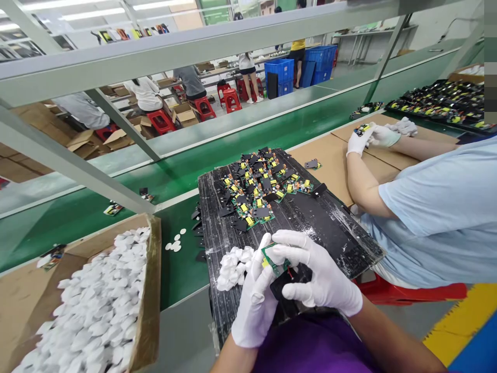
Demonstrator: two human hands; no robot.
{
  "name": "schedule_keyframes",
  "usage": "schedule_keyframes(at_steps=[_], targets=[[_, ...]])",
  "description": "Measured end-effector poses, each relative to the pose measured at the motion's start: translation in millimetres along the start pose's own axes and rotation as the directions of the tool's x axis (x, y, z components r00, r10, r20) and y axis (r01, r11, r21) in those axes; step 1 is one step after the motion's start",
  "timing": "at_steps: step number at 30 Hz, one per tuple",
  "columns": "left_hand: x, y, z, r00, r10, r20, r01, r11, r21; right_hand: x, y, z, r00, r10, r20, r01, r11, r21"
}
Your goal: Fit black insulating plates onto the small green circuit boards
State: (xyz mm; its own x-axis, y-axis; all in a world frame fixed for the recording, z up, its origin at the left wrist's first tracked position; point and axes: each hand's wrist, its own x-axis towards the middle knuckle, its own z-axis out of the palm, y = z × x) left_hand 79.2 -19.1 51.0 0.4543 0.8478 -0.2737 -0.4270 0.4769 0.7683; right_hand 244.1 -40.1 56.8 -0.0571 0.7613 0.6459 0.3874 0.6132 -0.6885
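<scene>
Close to my body, my left hand [256, 298], in a white glove, is closed around the edge of a green circuit board [280, 268]. My gloved right hand [316, 272] curls over the same board from the right, its fingers on the top side and its thumb lower down by a black plate [282, 291]. A pale, flat pad [274, 255] lies on the board beneath my right fingertips. Thin red wire shows near the board's lower edge. Left of my hands is a pile of white round pads [233, 267] on the black work surface [326, 228].
Many boards with yellow parts and black plates [256, 186] are heaped at the back of the black surface. A carton of white pads [153, 290] stands at left, beside a green conveyor [178, 280]. At right a co-worker's gloved hands [365, 139] hold a board over cardboard.
</scene>
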Motion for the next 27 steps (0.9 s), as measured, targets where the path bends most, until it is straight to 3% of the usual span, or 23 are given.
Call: schedule_keyframes(at_steps=[2,6,10,13,18,21,24,27], targets=[[0.7,0.3,2.8,0.998,0.054,-0.02,-0.053,0.998,0.029,0.5,-2.2,2.6,0.997,-0.07,0.016,0.071,0.995,-0.076],[0.1,-2.0,3.2,0.994,0.101,-0.034,-0.097,0.989,0.11,2.8,-2.9,12.1,0.98,-0.178,-0.094,0.168,0.98,-0.108],[-1.6,-3.5,3.0,0.998,0.07,-0.007,-0.069,0.995,0.072,1.9,0.9,17.2,0.937,-0.299,-0.179,0.268,0.947,-0.179],[-0.9,-3.9,4.0,0.999,0.052,-0.001,-0.052,0.994,0.1,0.2,2.3,19.9,0.921,-0.317,-0.226,0.283,0.944,-0.168],[2.5,-3.9,5.5,0.995,0.1,-0.007,-0.095,0.958,0.271,1.7,-1.4,24.6,0.953,-0.206,-0.224,0.193,0.978,-0.077],[2.6,-0.6,8.7,0.996,0.071,-0.052,-0.057,0.971,0.231,3.6,-3.5,20.9,0.964,-0.172,-0.202,0.18,0.983,0.022],[2.7,3.9,12.4,0.998,0.012,-0.054,-0.005,0.993,0.119,2.8,-1.8,7.0,0.998,-0.027,-0.053,0.037,0.979,0.202],[4.2,6.4,15.3,0.997,-0.076,-0.015,0.076,0.997,0.007,-0.4,5.2,-9.2,0.982,0.123,0.146,-0.154,0.961,0.231]])
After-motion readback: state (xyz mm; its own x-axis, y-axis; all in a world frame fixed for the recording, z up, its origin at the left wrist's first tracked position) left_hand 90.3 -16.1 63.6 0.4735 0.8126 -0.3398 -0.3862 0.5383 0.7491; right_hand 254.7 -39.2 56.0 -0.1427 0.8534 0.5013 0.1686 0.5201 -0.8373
